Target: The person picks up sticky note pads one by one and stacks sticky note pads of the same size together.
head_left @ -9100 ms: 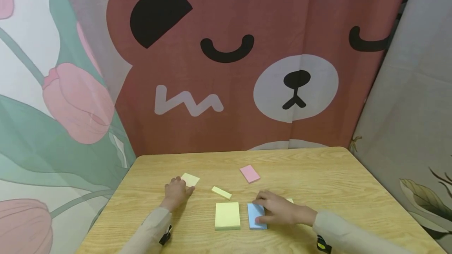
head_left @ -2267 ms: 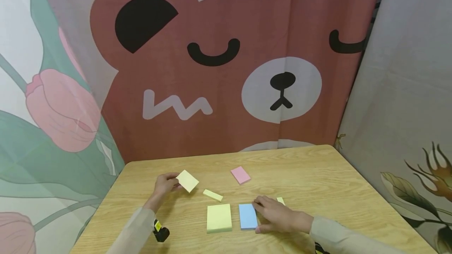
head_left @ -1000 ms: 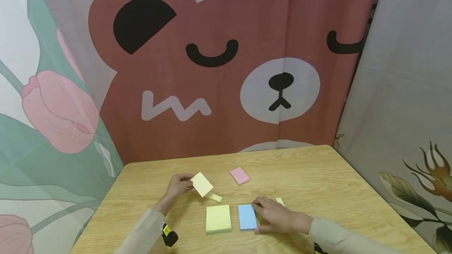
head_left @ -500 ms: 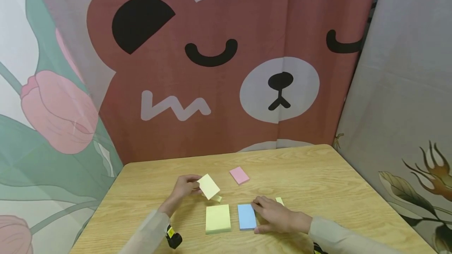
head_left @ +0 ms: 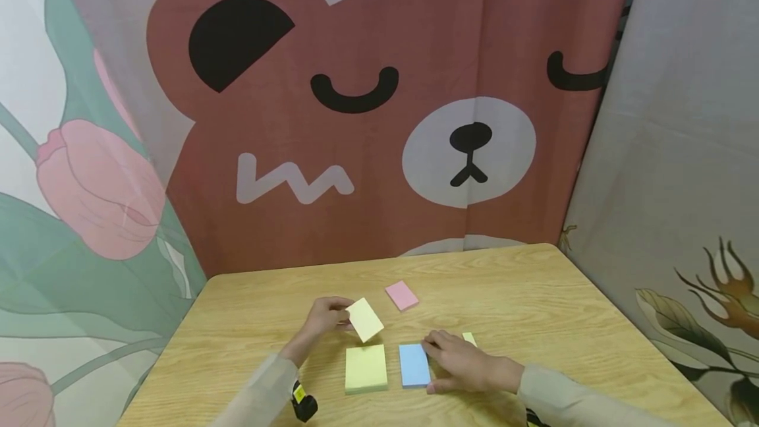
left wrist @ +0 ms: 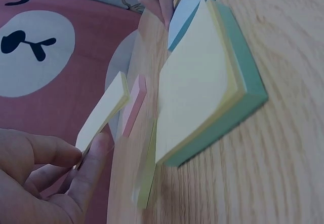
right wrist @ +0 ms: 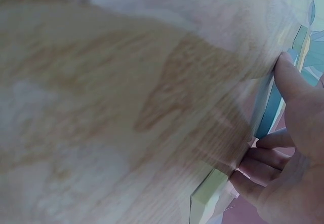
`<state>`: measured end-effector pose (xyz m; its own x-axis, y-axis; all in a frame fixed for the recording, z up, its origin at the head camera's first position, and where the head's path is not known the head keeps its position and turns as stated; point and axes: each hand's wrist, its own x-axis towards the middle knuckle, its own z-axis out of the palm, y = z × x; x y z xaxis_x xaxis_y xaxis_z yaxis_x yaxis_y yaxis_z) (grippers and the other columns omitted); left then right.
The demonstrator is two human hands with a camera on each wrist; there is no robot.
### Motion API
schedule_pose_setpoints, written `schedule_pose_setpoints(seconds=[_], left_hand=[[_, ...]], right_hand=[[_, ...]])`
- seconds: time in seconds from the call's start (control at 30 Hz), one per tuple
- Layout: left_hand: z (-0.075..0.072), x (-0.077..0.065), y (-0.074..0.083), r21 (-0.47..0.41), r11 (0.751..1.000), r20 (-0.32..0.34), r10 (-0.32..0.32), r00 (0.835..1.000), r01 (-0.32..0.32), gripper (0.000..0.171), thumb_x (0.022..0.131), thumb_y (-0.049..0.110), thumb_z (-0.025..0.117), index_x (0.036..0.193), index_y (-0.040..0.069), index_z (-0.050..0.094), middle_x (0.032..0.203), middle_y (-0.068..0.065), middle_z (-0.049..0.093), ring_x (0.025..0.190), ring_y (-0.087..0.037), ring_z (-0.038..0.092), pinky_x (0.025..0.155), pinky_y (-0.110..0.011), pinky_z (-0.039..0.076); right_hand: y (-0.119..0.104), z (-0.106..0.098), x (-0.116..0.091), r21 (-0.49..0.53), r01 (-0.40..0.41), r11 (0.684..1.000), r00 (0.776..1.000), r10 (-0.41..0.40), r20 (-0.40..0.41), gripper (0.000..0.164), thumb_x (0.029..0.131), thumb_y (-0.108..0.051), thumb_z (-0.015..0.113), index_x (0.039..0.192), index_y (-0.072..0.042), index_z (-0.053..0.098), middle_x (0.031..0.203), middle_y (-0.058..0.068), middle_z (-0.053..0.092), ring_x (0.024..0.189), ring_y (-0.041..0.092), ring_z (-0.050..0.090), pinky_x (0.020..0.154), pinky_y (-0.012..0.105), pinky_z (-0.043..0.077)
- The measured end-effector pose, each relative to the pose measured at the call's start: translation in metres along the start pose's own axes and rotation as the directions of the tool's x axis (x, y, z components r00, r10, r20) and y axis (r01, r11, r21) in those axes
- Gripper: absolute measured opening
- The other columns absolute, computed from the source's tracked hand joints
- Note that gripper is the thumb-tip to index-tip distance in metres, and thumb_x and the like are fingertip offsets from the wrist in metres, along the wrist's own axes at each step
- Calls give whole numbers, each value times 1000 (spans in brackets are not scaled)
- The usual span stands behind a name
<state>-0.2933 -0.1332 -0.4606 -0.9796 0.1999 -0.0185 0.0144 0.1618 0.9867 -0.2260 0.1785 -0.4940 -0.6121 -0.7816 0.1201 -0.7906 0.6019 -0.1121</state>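
My left hand [head_left: 326,315] pinches a small pale-yellow sticky note pad [head_left: 365,319] between thumb and fingers. The pad is tilted and raised off the table, just beyond a larger yellow sticky note pad [head_left: 365,369]. The left wrist view shows a green layer [left wrist: 248,82] under that larger pad's yellow top. My right hand [head_left: 462,362] rests on the table at the right side of a blue sticky note pad [head_left: 414,366], fingertips and thumb at its edge, fingers relaxed. A narrow yellow pad [left wrist: 147,173] lies beyond the large one, hidden in the head view.
A pink sticky note pad [head_left: 402,296] lies farther back on the wooden table [head_left: 504,295]. Partly behind the right hand is another small yellow pad [head_left: 469,338]. A bear-print curtain [head_left: 267,229] hangs at the table's far edge.
The left hand has lifted the small yellow pad and carried it rightward, over the narrow pad. Earlier the right hand reached over the blue pad; now it rests along its right edge.
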Motion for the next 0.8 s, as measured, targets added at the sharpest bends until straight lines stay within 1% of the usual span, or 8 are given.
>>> schedule_pose_setpoints(seconds=[0.1, 0.23, 0.37, 0.53, 0.6, 0.8], left_hand=[[4, 0, 0, -1, 1000, 22, 4, 1000, -4, 28, 92, -14, 54, 119, -22, 56, 99, -26, 62, 76, -24, 67, 78, -44, 58], [11, 0, 1, 7, 1000, 53, 23, 998, -24, 27, 91, -15, 54, 117, -23, 56, 98, -28, 62, 77, -26, 68, 77, -43, 58], [19, -1, 1, 17, 1000, 81, 20, 996, -22, 27, 89, -16, 54, 115, -22, 58, 94, -24, 62, 75, -26, 67, 75, -44, 59], [28, -2, -1, 20, 1000, 121, 6, 993, -8, 29, 85, -17, 54, 114, -21, 60, 88, -19, 61, 71, -22, 66, 72, -40, 59], [31, -2, -1, 14, 1000, 137, 5, 991, -7, 29, 85, -17, 54, 114, -21, 60, 87, -18, 60, 70, -21, 66, 72, -39, 59], [39, -2, 1, 4, 1000, 176, 12, 984, -13, 28, 87, -16, 54, 115, -20, 61, 90, -18, 59, 74, -21, 66, 75, -42, 59]], right_hand=[[0, 0, 0, -13, -1, 1000, 1000, 1, -3, 80, 94, -59, 54, 137, 9, 50, 129, 15, 50, 115, 24, 50, 95, 38, 49], [0, 1, 0, -23, 3, 1000, 1000, -4, -13, 80, 95, -59, 54, 136, 10, 51, 128, 14, 50, 114, 24, 50, 95, 37, 49], [0, 1, -1, -21, 6, 1000, 1000, -7, -16, 80, 94, -58, 54, 136, 10, 51, 128, 14, 50, 114, 23, 50, 95, 36, 49], [-1, 1, -1, 4, 13, 1000, 1000, -13, -11, 79, 95, -57, 55, 137, 10, 50, 129, 14, 50, 115, 24, 50, 95, 37, 49], [-1, 0, -1, 16, 14, 1000, 1000, -14, -10, 79, 95, -57, 55, 137, 10, 50, 129, 14, 50, 115, 24, 50, 95, 38, 49], [1, 1, 1, 18, 1, 1000, 1000, -1, -3, 80, 95, -58, 54, 137, 10, 50, 129, 14, 50, 116, 24, 50, 96, 37, 49]])
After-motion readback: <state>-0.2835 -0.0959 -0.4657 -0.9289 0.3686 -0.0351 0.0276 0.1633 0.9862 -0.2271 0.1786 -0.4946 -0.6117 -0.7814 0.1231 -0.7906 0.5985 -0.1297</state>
